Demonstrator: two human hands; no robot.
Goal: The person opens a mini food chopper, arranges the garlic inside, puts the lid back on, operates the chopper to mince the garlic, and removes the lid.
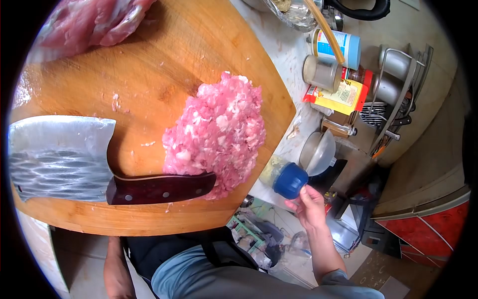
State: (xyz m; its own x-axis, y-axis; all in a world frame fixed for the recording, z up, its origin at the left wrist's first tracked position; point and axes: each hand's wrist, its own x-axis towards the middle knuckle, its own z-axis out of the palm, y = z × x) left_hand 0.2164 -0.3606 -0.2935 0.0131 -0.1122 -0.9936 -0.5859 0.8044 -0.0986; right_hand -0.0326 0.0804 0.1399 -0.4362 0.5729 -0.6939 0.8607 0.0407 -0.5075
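My right hand is closed on the blue lid of a jar, thumb and fingers at its edge. The jar's clear body has pale yellowish contents and lies close to the corner of the wooden cutting board. A mound of minced meat sits on the board. Against its lower edge rests the dark wooden handle of a cleaver, its broad blade lying flat to the left. Of my left arm only the forearm shows; the hand is hidden beyond the board's near edge.
A large piece of raw meat lies at the board's upper left. Along the counter stand a blue-lidded tub, a glass jar, a yellow-red packet, a translucent bowl and a metal utensil rack.
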